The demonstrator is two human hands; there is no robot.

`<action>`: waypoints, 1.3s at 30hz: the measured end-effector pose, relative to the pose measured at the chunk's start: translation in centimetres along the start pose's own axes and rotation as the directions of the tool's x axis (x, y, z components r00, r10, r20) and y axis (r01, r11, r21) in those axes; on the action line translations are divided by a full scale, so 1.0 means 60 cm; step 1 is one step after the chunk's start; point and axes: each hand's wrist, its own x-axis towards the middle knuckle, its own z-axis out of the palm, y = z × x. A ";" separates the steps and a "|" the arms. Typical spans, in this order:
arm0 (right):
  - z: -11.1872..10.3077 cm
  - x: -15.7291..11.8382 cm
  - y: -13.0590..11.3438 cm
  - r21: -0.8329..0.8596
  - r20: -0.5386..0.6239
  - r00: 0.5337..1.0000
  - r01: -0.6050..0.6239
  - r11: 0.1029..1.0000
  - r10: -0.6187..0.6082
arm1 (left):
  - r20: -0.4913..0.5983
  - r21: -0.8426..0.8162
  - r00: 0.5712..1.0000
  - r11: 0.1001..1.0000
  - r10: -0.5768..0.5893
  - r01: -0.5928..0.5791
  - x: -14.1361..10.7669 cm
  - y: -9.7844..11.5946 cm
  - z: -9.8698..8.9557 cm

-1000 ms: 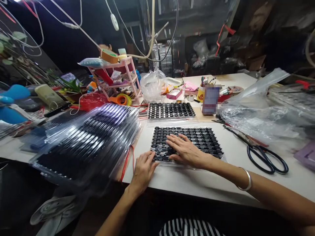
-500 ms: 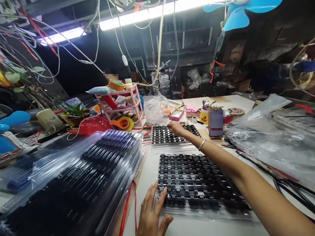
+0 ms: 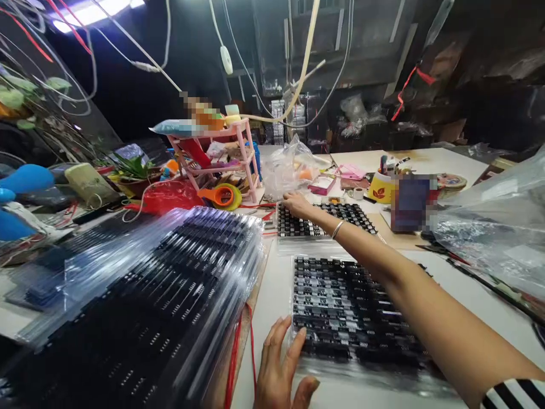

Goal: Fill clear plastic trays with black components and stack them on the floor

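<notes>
At my worktable [image 3: 276,284], right hand [image 3: 299,205], grip unclear, reaches the far tray [image 3: 300,246], seemingly needing precision; left hand [image 3: 276,372] splays at the near tray [image 3: 361,375].

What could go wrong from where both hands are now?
The right arm crosses over the near tray, so a dip might knock its small black parts out of line.
The bracelet sits close to the far tray, where the right hand reaches, and could catch a part.
The uneven tray stack might slide toward the left hand if bumped.
</notes>
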 end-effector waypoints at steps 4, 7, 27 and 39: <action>-0.063 -0.038 0.010 0.084 -0.039 0.998 -0.043 0.996 0.046 | 0.152 -0.075 0.985 0.993 -0.079 0.091 0.017 0.023 -0.033; -0.130 -0.129 0.014 0.204 -0.186 0.982 -0.005 0.979 0.044 | 0.208 -0.082 0.976 0.993 -0.068 0.087 0.029 0.024 -0.037; -0.211 -0.731 -0.035 0.175 0.065 0.969 -0.245 0.954 0.237 | 0.495 -0.030 0.706 0.821 0.507 -0.570 0.094 0.277 0.144; -0.208 -0.718 -0.016 0.068 0.308 0.942 -0.165 0.984 0.137 | 0.560 0.050 0.718 0.848 0.414 -0.528 0.101 0.263 0.108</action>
